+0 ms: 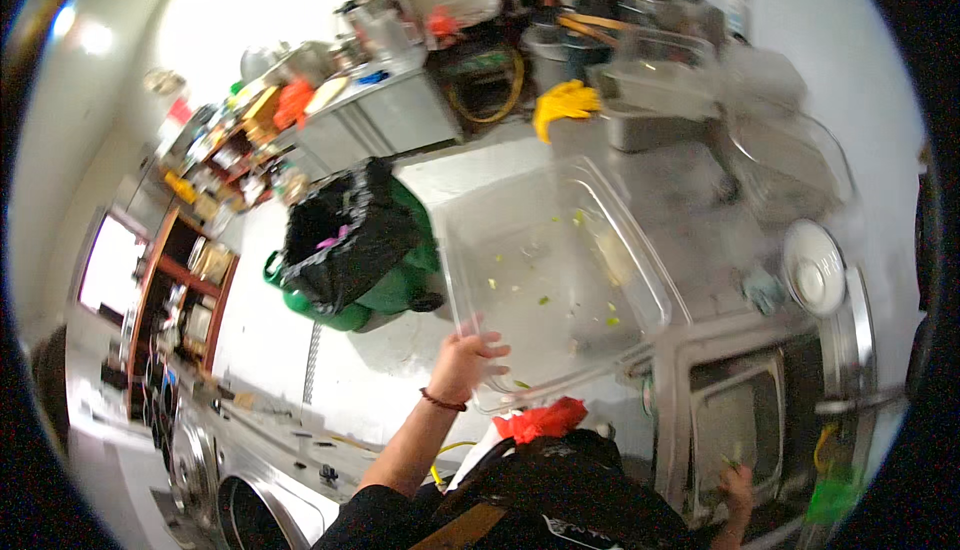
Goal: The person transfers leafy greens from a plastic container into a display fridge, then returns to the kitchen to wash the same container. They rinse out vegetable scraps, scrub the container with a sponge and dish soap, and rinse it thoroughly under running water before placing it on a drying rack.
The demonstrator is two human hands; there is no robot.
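A large clear plastic tub (pixel 517 317) lies before me, partly over the steel counter. Small green and pale vegetable scraps (pixel 544 300) are scattered in its bottom. My left hand (pixel 469 358), a bead bracelet at the wrist, grips the tub's near-left rim, its fingers reaching over the edge; motion blurs them. Down at the lower right, my right hand (pixel 739 484) is over the steel sink (pixel 679 415). At its fingertips is a small green scrap (pixel 730 463), blurred. Beneath that hand, a pale rectangular container (pixel 739 419) sits in the sink.
Left of the tub stands a green bin (pixel 405 280) lined with a black bag (pixel 337 257). Yellow gloves (pixel 566 105), stacked clear tubs (pixel 664 73), a grey-blue cloth (pixel 763 289) and a white bowl (pixel 814 268) lie along the counter. A faucet (pixel 855 403) juts over the sink.
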